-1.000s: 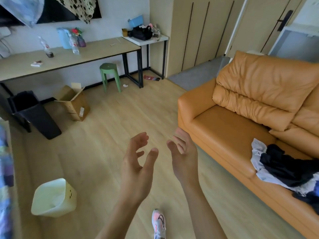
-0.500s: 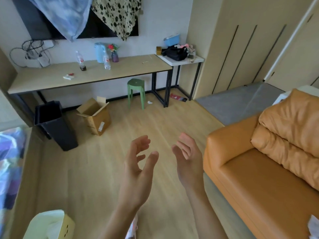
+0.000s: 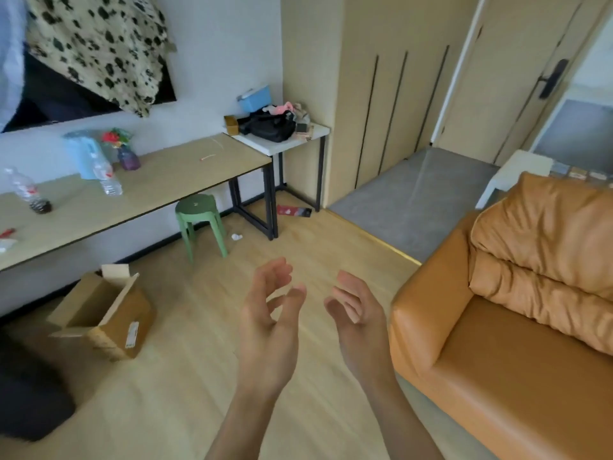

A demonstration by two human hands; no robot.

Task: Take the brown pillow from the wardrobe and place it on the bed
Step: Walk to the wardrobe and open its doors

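Observation:
My left hand and my right hand are raised side by side over the wooden floor, palms turned toward each other, fingers apart and loosely curled. Neither holds anything. The wardrobe, light wood with thin black vertical handles, stands with its doors closed at the back, right of the small white table. No brown pillow and no bed are in view.
An orange leather sofa fills the right side. A long desk with bottles runs along the left wall, a green stool beside it. An open cardboard box and a black bin sit on the floor at left.
The view has swung up and to the right: the wardrobe and door now sit nearer the middle, the bed and pale bin have left the frame. Both hands stay open and empty.

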